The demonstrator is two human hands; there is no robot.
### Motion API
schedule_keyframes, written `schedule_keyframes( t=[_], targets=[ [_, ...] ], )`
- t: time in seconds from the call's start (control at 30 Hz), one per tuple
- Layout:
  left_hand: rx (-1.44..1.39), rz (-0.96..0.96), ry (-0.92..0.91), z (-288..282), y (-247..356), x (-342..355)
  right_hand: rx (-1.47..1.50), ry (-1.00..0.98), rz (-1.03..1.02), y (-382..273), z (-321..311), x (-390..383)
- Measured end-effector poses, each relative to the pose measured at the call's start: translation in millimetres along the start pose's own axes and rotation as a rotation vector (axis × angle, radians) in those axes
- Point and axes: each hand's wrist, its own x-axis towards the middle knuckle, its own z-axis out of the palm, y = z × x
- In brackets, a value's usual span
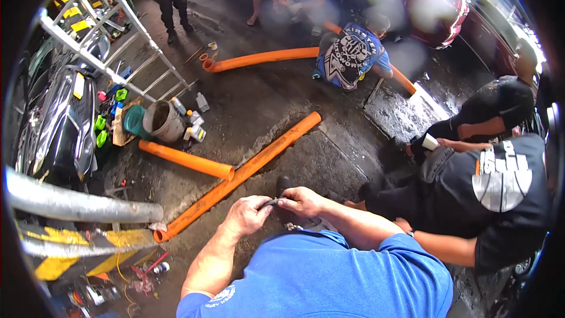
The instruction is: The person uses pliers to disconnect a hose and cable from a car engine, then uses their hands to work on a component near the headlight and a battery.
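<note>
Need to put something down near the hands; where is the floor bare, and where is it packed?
Bare wet concrete lies between the long orange pipe and the curved orange pipe, right of the bucket. Crowded: bottles and tools around the bucket, clutter at lower left, and crouching people on the right. Left hand and right hand pinch a small dark object.

floor: we see wet, dark concrete.
pipes: a long orange pipe, a short orange pipe and a bent orange pipe lie on it.
bucket: a grey bucket stands beside small bottles.
</note>
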Motion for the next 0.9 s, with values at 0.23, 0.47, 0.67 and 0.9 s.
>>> schedule_keyframes(
  t=[0.23, 0.47, 0.67, 0.9],
  targets=[
    [-0.363, -0.383, -0.031, -87.0, -135.6, 118.2, -0.468, 0.028, -0.46, -68.5, -83.4, 189.9],
    [-0.306, -0.644, 0.042, -210.5, -181.1, 239.6, -0.587, 0.131, -0.646, -106.0, -173.4, 335.3],
    [-0.222, -0.5, 0.006, -275.7, -296.9, 375.0, -0.766, 0.087, 0.081, -53.3, -255.5, 459.0],
    [-0.09, -0.37, -0.193, -402.2, -372.4, 590.2, -0.69, 0.248, 0.578, -34.2, -335.2, 573.3]
  ],
)
